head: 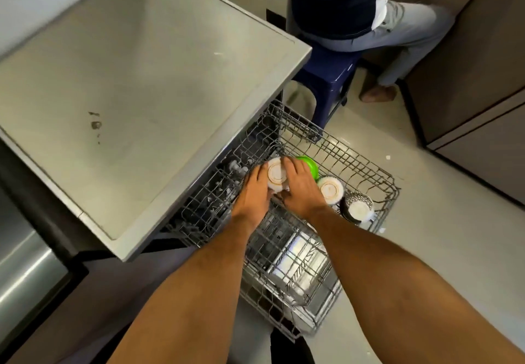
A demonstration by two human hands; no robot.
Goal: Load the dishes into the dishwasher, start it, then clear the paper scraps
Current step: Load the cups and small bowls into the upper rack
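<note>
The dishwasher's upper wire rack (355, 164) is pulled out over the floor. A white bowl (277, 174) lies bottom-up in the rack, and both my hands hold it: my left hand (254, 193) grips its left side, my right hand (301, 184) curls over its right side. Behind my right hand sits a green bowl (311, 166). To the right stand another upturned white bowl (331, 190) and a dark patterned bowl (358, 207). Below, the lower rack (292, 267) is visible.
A steel counter (136, 102) overhangs the dishwasher on the left. A person sits on a blue stool (326, 79) just behind the rack. Brown cabinets (468, 85) line the right side. A small paper scrap (388, 157) lies on the pale floor.
</note>
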